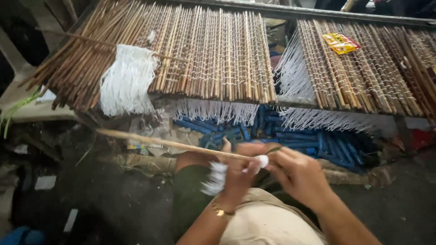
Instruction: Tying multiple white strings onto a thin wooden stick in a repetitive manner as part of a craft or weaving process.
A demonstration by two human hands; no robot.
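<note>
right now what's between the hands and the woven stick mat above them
In the head view, a pile of blue sticks and the white string fringe hanging from the woven brown stick mat lie between.

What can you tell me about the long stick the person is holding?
The long stick is thin, pale and tan, and looks like split bamboo or wood. It lies nearly level, slanting a little down from left to right, in front of the woven stick mats. Its left end hangs free in the air. Its right end sits between the left hand and right hand, where white string looks wrapped around its end.
</note>
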